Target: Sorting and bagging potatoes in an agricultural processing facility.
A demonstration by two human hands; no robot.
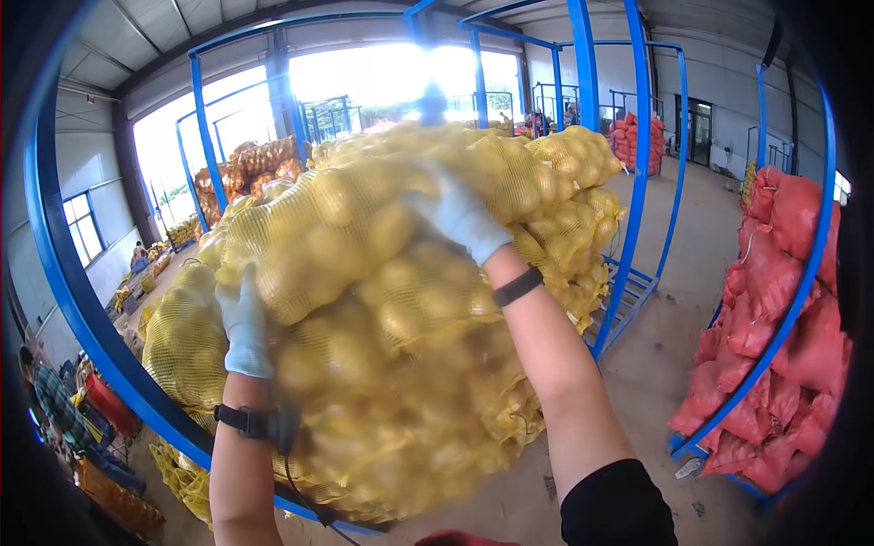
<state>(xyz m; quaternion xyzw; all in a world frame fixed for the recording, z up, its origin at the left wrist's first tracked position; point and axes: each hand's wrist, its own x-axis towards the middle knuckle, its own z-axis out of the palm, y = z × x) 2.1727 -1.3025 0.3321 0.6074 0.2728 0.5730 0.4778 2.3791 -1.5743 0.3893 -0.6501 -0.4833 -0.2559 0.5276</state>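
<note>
Yellow mesh sacks (334, 348) of round pale produce are stacked high before me inside a blue metal frame. My left hand (246, 331), in a light blue glove, is against the left end of an upper mesh sack (293, 256); some of its fingers are hidden. On the top of that sack my right hand (461, 211), gloved alike, lies with its fingers spread, blurred at the tips. Each wrist wears a black band, and a thin cable (293, 481) hangs from the left one. Haze blurs the middle of the stack.
A blue upright post (631, 184) rises at the right of the stack, and a curved-looking blue post (89, 321) at the left. Red sacks (771, 300) stand piled at far right. Orange mesh sacks (252, 164) are stacked behind. A person in a checked shirt (58, 403) is at lower left.
</note>
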